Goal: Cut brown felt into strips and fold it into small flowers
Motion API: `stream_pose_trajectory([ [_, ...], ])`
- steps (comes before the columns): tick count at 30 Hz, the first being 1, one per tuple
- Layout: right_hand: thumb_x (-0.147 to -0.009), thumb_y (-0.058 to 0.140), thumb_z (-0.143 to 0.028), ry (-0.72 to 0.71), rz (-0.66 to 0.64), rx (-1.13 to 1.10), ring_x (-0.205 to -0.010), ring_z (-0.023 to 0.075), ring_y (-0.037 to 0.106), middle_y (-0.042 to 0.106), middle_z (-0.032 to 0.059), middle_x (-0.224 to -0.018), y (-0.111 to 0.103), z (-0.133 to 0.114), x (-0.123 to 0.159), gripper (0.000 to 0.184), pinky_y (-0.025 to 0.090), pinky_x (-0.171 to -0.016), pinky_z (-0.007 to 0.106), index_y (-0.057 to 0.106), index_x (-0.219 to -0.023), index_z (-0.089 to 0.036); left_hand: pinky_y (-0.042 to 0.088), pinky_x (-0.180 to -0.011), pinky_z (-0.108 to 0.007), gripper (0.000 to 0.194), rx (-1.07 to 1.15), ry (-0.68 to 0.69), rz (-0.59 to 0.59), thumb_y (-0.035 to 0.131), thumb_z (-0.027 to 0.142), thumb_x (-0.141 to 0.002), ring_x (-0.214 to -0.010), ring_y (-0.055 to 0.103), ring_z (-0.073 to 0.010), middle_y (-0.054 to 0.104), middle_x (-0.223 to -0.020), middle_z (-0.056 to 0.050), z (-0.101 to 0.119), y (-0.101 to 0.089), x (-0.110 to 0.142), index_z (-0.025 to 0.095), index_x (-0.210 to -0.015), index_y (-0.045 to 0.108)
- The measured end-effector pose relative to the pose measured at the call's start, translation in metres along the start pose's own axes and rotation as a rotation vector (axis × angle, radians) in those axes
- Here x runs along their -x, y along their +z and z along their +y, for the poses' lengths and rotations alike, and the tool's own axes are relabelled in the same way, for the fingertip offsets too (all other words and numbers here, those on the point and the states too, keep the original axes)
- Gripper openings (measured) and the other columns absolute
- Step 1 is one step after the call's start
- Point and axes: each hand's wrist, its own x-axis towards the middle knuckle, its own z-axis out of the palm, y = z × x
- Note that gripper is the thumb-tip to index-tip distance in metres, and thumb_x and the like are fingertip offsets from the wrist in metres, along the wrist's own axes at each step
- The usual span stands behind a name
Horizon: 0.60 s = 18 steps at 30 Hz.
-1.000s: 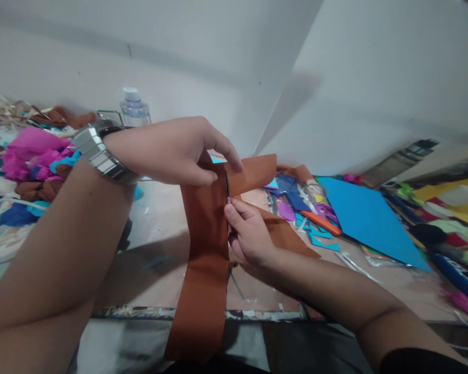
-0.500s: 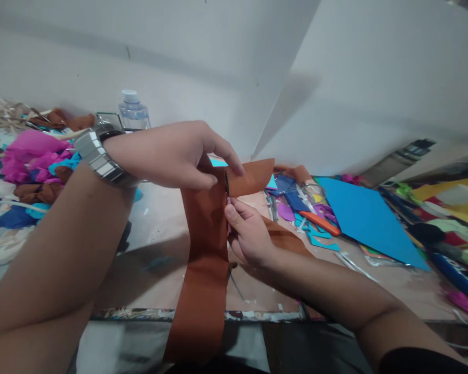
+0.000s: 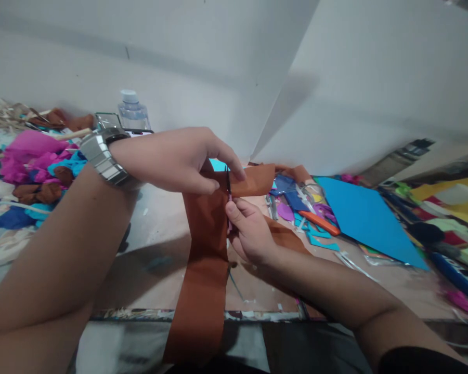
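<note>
A long sheet of brown paper (image 3: pixel 207 244) runs from beneath my left hand over the table's near edge. My right hand (image 3: pixel 251 231) is closed round the pink handles of a small pair of scissors (image 3: pixel 229 189). Their dark blades point away from me at a slit between the long sheet and a brown strip (image 3: pixel 257 179) on the right. My left hand (image 3: pixel 185 158), thumb and index finger apart, rests over the far part of the paper. The thumb is left of the blades, the index fingertip on the strip; its other fingers are mostly hidden.
Crumpled coloured tissue paper (image 3: pixel 31 153) heaps on the left, before a clear bottle (image 3: pixel 133 110). To the right are an orange cutter (image 3: pixel 319 222), turquoise scraps (image 3: pixel 323 243) and a blue sheet (image 3: pixel 368 218). A wall (image 3: pixel 203 62) rises behind the table.
The scissor blades show more beyond my right hand, and the brown strip on the right lies lower. My left hand has shifted slightly towards me.
</note>
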Motion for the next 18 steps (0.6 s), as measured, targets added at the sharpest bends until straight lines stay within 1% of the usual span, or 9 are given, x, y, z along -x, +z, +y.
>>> stream_pose_trajectory([
  [3,-0.079,0.084,-0.061,0.002,0.005,0.008,-0.047,0.0062,0.036,0.047,-0.0088,-0.055,0.000,-0.001,0.000,0.043,0.029,-0.046,0.020,0.070,-0.085,-0.021,0.057,-0.076,-0.025,0.043,0.006,-0.004,-0.010,0.061,0.019,-0.077,-0.090,0.076,-0.0181,0.079,-0.111,0.002,-0.001,0.000,0.000,0.032,-0.115,0.079],
  [7,-0.079,0.085,-0.059,0.014,0.012,-0.007,-0.047,0.0059,0.037,0.049,-0.0086,-0.057,0.000,-0.001,-0.001,0.041,0.031,-0.045,0.020,0.073,-0.092,-0.022,0.057,-0.076,-0.025,0.046,-0.003,0.000,-0.021,0.060,0.019,-0.078,-0.089,0.076,-0.0180,0.079,-0.113,0.002,-0.002,-0.001,0.000,0.033,-0.118,0.077],
  [9,-0.078,0.085,-0.058,0.024,0.017,-0.017,-0.047,0.0062,0.037,0.050,-0.0083,-0.059,0.000,0.001,-0.001,0.042,0.033,-0.045,0.020,0.073,-0.097,-0.023,0.057,-0.077,-0.026,0.046,-0.012,-0.012,-0.024,0.060,0.020,-0.079,-0.091,0.076,-0.0183,0.079,-0.114,0.002,-0.002,-0.002,0.001,0.032,-0.119,0.077],
  [10,-0.079,0.085,-0.058,0.028,0.015,-0.027,-0.049,0.0069,0.040,0.054,-0.0075,-0.062,0.001,0.002,0.000,0.043,0.035,-0.046,0.020,0.073,-0.101,-0.023,0.058,-0.078,-0.026,0.045,-0.019,-0.025,-0.022,0.060,0.022,-0.079,-0.091,0.076,-0.0188,0.079,-0.113,0.002,-0.002,-0.003,0.001,0.032,-0.120,0.077],
  [12,-0.081,0.083,-0.059,0.045,-0.013,-0.065,-0.058,0.0099,0.051,0.063,-0.0044,-0.074,0.002,0.006,0.002,0.045,0.045,-0.053,0.023,0.072,-0.109,-0.025,0.058,-0.082,-0.027,0.045,-0.039,-0.058,-0.001,0.062,0.024,-0.080,-0.094,0.076,-0.0199,0.079,-0.111,0.002,-0.002,-0.006,0.003,0.031,-0.122,0.076],
  [14,-0.083,0.081,-0.060,0.073,-0.047,-0.114,-0.072,0.0141,0.062,0.070,-0.0011,-0.087,0.003,0.007,0.007,0.046,0.054,-0.064,0.026,0.071,-0.112,-0.026,0.057,-0.082,-0.027,0.047,-0.065,-0.085,0.041,0.063,0.025,-0.079,-0.095,0.076,-0.0200,0.080,-0.108,0.001,-0.001,-0.010,0.005,0.030,-0.124,0.075],
  [16,-0.084,0.081,-0.058,0.121,-0.078,-0.125,-0.083,0.0167,0.067,0.073,0.0004,-0.096,0.004,0.006,0.012,0.044,0.058,-0.075,0.029,0.070,-0.113,-0.026,0.056,-0.078,-0.026,0.047,-0.091,-0.096,0.107,0.063,0.023,-0.079,-0.090,0.075,-0.0189,0.080,-0.104,0.001,-0.001,-0.014,0.008,0.030,-0.124,0.076],
  [18,-0.082,0.085,-0.050,0.193,-0.138,-0.075,-0.091,0.0181,0.070,0.075,0.0013,-0.103,0.006,0.002,0.018,0.043,0.060,-0.082,0.032,0.070,-0.115,-0.026,0.055,-0.072,-0.026,0.046,-0.109,-0.113,0.200,0.064,0.021,-0.078,-0.086,0.074,-0.0183,0.080,-0.103,0.001,0.001,-0.018,0.012,0.029,-0.122,0.077],
])
